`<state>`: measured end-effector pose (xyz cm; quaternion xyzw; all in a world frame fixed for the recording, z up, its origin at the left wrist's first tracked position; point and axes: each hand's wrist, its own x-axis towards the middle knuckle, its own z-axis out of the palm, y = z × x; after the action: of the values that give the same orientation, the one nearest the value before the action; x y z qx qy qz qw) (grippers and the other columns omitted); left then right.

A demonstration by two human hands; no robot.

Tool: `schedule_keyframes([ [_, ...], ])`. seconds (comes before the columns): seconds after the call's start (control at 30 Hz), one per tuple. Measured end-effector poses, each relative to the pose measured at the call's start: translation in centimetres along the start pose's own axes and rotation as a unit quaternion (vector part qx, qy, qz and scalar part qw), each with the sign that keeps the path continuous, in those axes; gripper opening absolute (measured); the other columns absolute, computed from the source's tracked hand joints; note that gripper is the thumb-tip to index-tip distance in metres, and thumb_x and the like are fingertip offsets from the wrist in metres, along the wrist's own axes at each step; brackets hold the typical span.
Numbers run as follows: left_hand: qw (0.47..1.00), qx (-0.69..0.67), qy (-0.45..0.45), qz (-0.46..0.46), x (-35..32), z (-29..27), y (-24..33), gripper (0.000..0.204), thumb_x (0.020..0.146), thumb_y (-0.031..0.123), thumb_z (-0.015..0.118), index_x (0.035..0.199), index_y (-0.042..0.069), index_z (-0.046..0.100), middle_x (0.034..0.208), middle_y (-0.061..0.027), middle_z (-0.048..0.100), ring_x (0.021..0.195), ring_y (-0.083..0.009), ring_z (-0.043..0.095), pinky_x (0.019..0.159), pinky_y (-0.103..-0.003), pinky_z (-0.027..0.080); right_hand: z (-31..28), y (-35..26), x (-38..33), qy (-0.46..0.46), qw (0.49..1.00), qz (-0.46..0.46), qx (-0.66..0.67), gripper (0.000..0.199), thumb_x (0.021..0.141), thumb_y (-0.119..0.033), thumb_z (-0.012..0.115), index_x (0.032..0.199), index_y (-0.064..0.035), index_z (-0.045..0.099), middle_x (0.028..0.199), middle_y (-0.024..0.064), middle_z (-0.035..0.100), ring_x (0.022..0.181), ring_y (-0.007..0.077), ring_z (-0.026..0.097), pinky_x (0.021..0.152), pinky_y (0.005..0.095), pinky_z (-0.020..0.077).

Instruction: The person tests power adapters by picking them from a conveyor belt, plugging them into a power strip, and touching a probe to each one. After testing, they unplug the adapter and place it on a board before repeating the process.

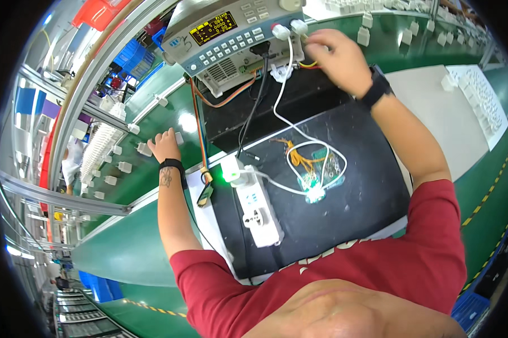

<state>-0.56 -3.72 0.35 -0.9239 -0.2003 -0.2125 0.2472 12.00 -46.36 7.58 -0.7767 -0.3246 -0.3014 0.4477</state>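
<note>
Bench instrument [240, 42] cut off by upper edge, right hand [338, 59] blurred

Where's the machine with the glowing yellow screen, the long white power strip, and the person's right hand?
Machine [237, 38]: head view, on its front panel.
White power strip [258, 209]: head view, middle of its top face.
Right hand [339, 59]: head view, back of the hand.

Bright overall; white glare on the green worktop [165, 117] at 10 o'clock, right hand [335, 59] softly blurred at 1 o'clock; edges bend toward a dark rim.
</note>
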Motion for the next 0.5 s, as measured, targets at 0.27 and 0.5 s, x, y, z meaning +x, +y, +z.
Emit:
schedule_keyframes([
  [0.27,0.980,0.116,-0.101,0.125,3.8,4.2,0.8,0.018,0.083,0.016,0.045,0.091,0.020,0.061,0.102,0.0025,0.058,0.117,-0.0166,0.041,0.103,-0.052,0.014,7.3,19.3,4.0,-0.103,0.918,0.351,-0.153,0.064,0.075,-0.042,0.060,0.118,0.0037,0.048,0.116,0.0219,0.053,0.107,0.0324,0.052,0.090,0.0361,0.0401],
  [0.5,0.993,0.058,0.006,0.099,1.3,-2.3,-0.5,0.031,0.079,0.015,0.055,0.109,0.019,0.054,0.129,-0.0043,0.041,0.125,-0.0222,0.032,0.102,-0.053,0.017,4.7,18.3,4.9,-0.034,0.888,0.459,0.023,0.029,0.088,-0.025,0.048,0.107,-0.0034,0.053,0.099,0.0140,0.060,0.086,0.0251,0.061,0.077,0.0358,0.0489],
])
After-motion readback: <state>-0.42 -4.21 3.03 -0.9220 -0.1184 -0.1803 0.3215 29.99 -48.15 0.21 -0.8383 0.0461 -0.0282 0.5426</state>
